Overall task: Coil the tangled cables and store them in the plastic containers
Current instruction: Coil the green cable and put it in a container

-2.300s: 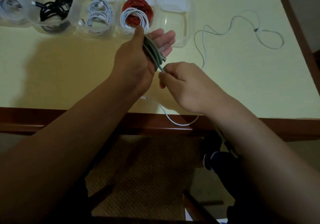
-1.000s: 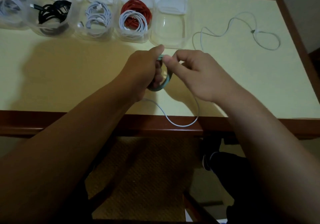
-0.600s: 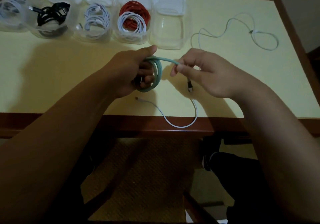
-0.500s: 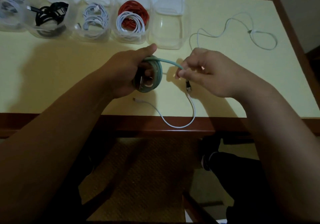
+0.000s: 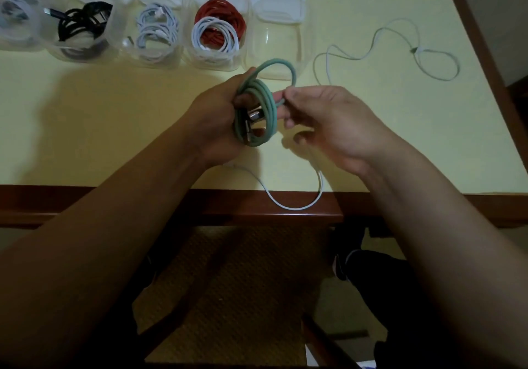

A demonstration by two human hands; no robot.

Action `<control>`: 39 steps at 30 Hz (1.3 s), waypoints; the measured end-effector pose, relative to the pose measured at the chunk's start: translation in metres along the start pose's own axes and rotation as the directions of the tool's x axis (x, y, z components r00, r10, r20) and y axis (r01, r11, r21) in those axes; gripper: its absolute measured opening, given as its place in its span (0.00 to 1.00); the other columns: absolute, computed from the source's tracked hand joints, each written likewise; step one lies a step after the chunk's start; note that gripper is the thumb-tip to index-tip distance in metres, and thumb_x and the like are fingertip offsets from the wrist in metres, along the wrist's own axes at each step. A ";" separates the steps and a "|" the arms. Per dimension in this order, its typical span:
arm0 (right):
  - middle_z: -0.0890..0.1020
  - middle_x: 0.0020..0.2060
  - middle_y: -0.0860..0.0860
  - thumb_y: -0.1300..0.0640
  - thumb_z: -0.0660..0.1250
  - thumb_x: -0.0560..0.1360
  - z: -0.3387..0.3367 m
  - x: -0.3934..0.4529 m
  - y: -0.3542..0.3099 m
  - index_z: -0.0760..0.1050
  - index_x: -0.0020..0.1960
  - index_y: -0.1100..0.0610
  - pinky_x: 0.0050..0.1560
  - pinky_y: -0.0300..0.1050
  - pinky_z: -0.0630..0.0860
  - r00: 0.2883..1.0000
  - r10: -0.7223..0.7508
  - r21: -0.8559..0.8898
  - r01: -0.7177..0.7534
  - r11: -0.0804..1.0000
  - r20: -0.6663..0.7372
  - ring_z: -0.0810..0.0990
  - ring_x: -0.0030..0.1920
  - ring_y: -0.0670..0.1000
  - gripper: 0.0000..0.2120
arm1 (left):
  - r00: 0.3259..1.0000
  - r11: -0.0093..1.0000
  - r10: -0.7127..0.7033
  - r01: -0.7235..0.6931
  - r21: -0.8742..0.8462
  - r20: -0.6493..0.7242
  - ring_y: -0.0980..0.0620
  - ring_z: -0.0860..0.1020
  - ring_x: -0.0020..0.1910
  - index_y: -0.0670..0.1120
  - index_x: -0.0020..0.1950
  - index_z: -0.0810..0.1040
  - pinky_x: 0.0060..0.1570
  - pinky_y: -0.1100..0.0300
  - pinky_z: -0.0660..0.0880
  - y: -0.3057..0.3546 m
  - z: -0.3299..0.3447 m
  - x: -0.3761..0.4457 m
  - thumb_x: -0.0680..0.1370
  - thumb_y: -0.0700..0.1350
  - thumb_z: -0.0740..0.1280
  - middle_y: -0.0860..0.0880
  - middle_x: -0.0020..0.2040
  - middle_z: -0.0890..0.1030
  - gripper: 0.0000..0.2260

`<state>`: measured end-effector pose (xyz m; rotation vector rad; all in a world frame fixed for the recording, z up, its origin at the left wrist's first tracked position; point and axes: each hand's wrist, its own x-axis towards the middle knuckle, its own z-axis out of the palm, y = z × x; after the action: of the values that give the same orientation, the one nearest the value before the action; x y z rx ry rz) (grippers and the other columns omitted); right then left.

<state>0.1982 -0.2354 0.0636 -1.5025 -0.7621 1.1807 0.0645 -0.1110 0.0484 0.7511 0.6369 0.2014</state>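
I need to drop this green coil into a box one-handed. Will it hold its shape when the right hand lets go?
Probably not fully. The green cable has one loop standing wider than the rest, so it looks springy. The left hand grips the bundle and the right hand pinches its side; nothing ties it, so it likely loosens.

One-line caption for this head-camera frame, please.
Left hand grips a coiled green cable while right hand pinches its last loop, before an empty container.
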 end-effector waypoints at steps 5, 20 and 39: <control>0.83 0.38 0.50 0.52 0.62 0.75 0.020 -0.002 0.004 0.82 0.49 0.60 0.45 0.47 0.71 0.940 0.180 0.245 -0.255 0.935 0.291 0.72 0.41 0.48 0.14 | 0.996 0.996 0.061 -0.056 0.073 -0.069 0.49 0.68 0.26 0.44 0.38 0.68 0.28 0.60 0.71 0.002 0.000 -0.002 0.84 0.56 0.60 0.44 0.32 0.67 0.20; 0.87 0.42 0.61 0.71 0.76 0.72 0.037 -0.010 0.001 0.74 0.64 0.60 0.44 0.49 0.86 0.968 0.251 0.094 -0.253 0.963 0.024 0.86 0.38 0.57 0.23 | 0.763 0.871 0.454 -0.271 0.410 -0.459 0.56 0.73 0.33 0.49 0.38 0.77 0.40 0.57 0.69 0.017 0.006 -0.011 0.82 0.54 0.67 0.57 0.27 0.76 0.15; 0.85 0.52 0.54 0.57 0.85 0.62 0.019 -0.015 0.000 0.80 0.56 0.56 0.44 0.49 0.85 0.969 0.219 -0.315 -0.174 0.933 0.113 0.85 0.42 0.54 0.25 | 0.813 0.691 0.535 -0.263 0.673 -0.232 0.53 0.66 0.28 0.43 0.47 0.77 0.26 0.66 0.65 0.010 0.007 -0.014 0.85 0.54 0.61 0.43 0.36 0.68 0.16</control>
<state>0.1753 -0.2426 0.0686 -1.7926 -0.9424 1.3836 0.0581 -0.1132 0.0657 1.5267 0.9534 0.6031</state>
